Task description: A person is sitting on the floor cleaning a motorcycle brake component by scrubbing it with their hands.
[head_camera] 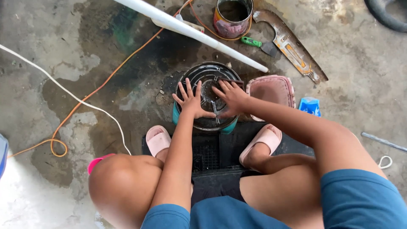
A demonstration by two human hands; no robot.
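Left hand: our left hand (191, 101) lies flat with fingers spread wide on the left rim of the round dark part (209, 96), gripping nothing.
Right hand: our right hand (231, 97) presses a small dark pad (232, 82) onto the part's upper right; fingers are extended over it, not curled.
Round part: it sits on a teal bucket (174, 114), straight ahead between our pink slippers (157, 139).
Edges: a pink basin (271, 90) is just beside the part on the right; a white pipe (190, 32) runs diagonally close behind it.
Open room: we see bare concrete well to the left, crossed only by an orange cable (106, 82) and a white cord (63, 89).
Behind: a rusty can (231, 18), a green-handled scraper (258, 43) and a curved metal guard (292, 46).
Surface: a stained, wet concrete floor (42, 34), darkest around the bucket; a black mat (220, 148) lies under our feet.
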